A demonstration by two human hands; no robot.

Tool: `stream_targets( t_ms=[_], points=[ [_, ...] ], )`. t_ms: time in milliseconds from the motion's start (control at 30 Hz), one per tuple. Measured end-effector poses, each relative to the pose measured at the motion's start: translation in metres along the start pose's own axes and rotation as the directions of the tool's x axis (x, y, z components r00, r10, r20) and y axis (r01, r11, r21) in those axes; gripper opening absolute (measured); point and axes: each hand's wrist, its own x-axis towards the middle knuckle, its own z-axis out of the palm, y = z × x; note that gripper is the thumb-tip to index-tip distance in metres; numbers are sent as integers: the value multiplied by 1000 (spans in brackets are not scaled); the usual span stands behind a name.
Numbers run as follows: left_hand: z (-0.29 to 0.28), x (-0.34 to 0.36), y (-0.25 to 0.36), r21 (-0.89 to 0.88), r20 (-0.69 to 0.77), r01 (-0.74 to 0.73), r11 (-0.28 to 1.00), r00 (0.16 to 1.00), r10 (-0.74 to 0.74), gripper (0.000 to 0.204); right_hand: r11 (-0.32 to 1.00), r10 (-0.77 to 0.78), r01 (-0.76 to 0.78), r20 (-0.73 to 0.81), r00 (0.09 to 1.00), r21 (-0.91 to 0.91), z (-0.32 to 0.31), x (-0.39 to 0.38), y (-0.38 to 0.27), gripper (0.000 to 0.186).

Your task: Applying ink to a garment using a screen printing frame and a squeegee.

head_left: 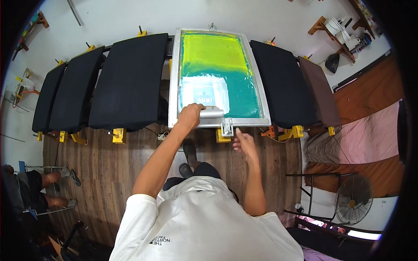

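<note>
A silk-screen frame (263,102) with an aluminium border lies in front of me. Its mesh is green, with bright yellow-green ink at the far end and a whitish printed patch at the near left. My left hand (190,116) is closed around the end of a silver squeegee (212,113), held at the frame's near edge. Just right of the metal clamp (227,126) on that edge is my right hand (245,143), thumb raised apart from loosely bent fingers, nothing seen in it.
Black fabric-covered boards (130,82) stand in a row to the left, with another black board (285,85) and a brown one (320,91) to the right. Yellow supports (119,135) jut out beneath. A person (37,191) sits at left; a fan (353,200) stands at right.
</note>
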Motion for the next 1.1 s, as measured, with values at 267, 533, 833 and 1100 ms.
stream_targets(
  t_ms=[267,533,833,1100],
  points=[
    [-9,0,5,-26,4,-41,999,999,41,43,913,-16,-117,319,948,392,12,17,21,48],
    [-11,-3,4,-54,-6,-90,994,996,90,52,912,28,-207,450,893,353,9,20,23,47],
    [-19,-6,12,-91,26,-32,995,999,35,53,925,42,-210,465,884,316,13,23,23,47],
    [-26,3,12,-141,33,-7,990,999,12,51,940,30,-139,331,943,310,27,18,34,47]
  ],
)
